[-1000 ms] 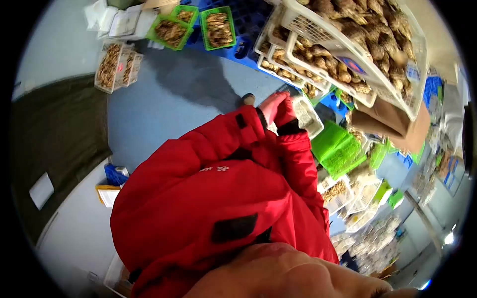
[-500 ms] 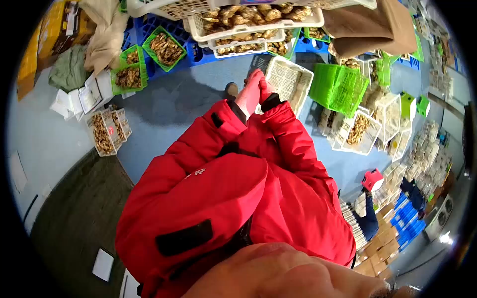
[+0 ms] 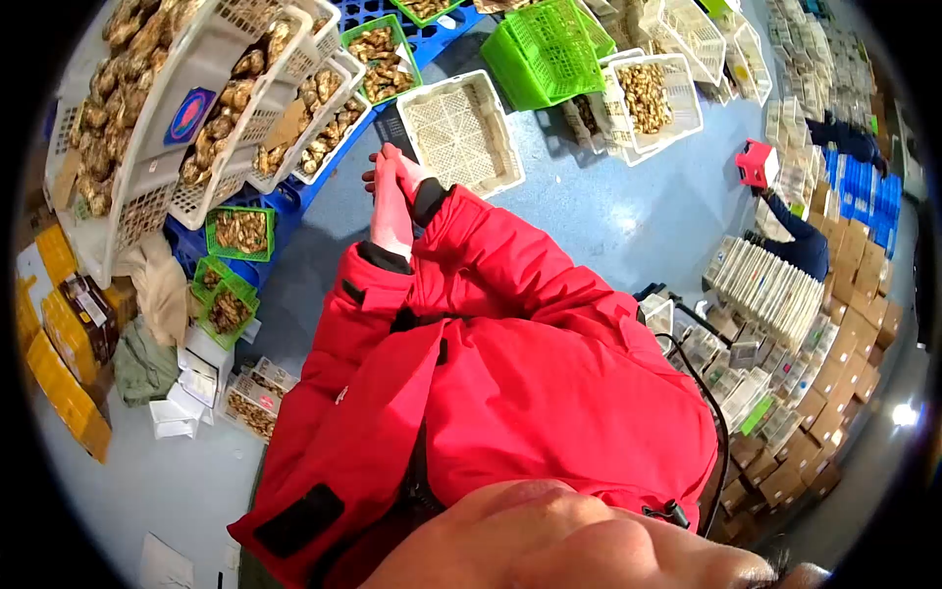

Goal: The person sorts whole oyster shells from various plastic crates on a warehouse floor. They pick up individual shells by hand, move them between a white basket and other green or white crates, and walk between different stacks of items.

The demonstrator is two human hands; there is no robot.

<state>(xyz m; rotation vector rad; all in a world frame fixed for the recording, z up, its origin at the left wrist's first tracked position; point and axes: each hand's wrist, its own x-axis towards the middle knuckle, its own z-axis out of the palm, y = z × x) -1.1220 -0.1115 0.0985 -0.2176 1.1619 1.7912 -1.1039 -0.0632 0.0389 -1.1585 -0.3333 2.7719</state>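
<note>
My left hand [image 3: 392, 214] and my right hand [image 3: 409, 169] are pressed together in front of my red jacket [image 3: 549, 373]. Their fingers are closed against each other and partly hidden, and no object shows between them. Just beyond and to the right of my hands, a shallow white plastic crate [image 3: 461, 133] with a lattice bottom rests on the blue-grey floor. Left of my hands, white crates [image 3: 211, 196] hold brown mushroom-like pieces. A small green basket [image 3: 240, 232] of similar pieces sits by a blue pallet [image 3: 319, 191].
Stacked green baskets [image 3: 545, 54] and a white crate with brown pieces [image 3: 648, 98] stand ahead right. Far right, a person's dark sleeve [image 3: 800, 240] reaches to a pink-and-white box [image 3: 757, 163], near piled cardboard boxes [image 3: 854, 285]. Yellow boxes [image 3: 69, 324] lie far left.
My view has turned rightward, so the crates ahead have shifted left and more of the right side shows. My hands stay together, appearing farther left. The other person's arm is more visible.
</note>
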